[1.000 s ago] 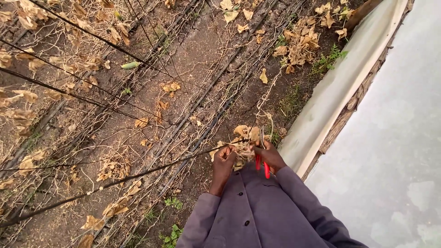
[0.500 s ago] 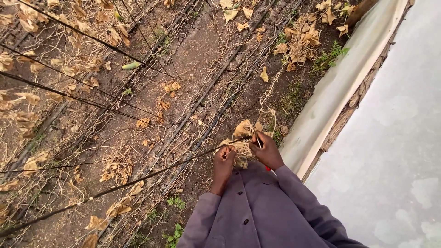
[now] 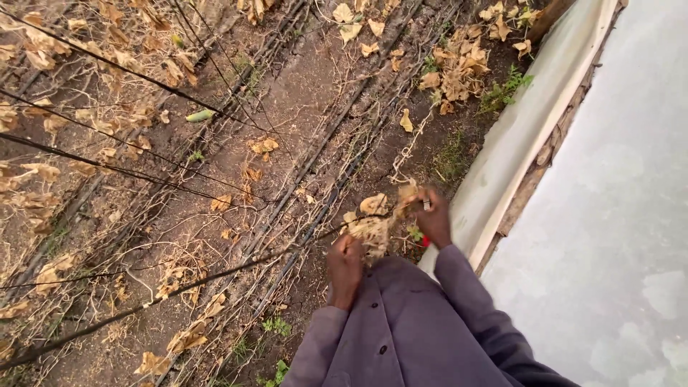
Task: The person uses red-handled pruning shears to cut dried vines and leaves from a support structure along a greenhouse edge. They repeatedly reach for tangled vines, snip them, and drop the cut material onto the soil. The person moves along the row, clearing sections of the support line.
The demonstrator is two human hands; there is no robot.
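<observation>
My left hand [image 3: 345, 264] is closed around a thin dark string or vine [image 3: 215, 276] that runs off to the lower left. A clump of dry yellow-brown leaves [image 3: 373, 218] hangs between my two hands. My right hand [image 3: 434, 216] grips a red-handled cutting tool [image 3: 426, 239] at the right edge of that clump; only a bit of its red handle and a metal tip show. Both arms wear grey-purple sleeves.
Brown soil with black drip lines [image 3: 326, 143] and dead vines lies below. More dark strings [image 3: 107, 168] cross at left. A white plastic sheet wall [image 3: 530, 129] with a wooden edge runs along the right. Small green weeds [image 3: 276, 326] grow near my feet.
My right hand has risen and shifted right along the dry leaves, and the red handles are now mostly hidden. The left hand has kept hold of the string.
</observation>
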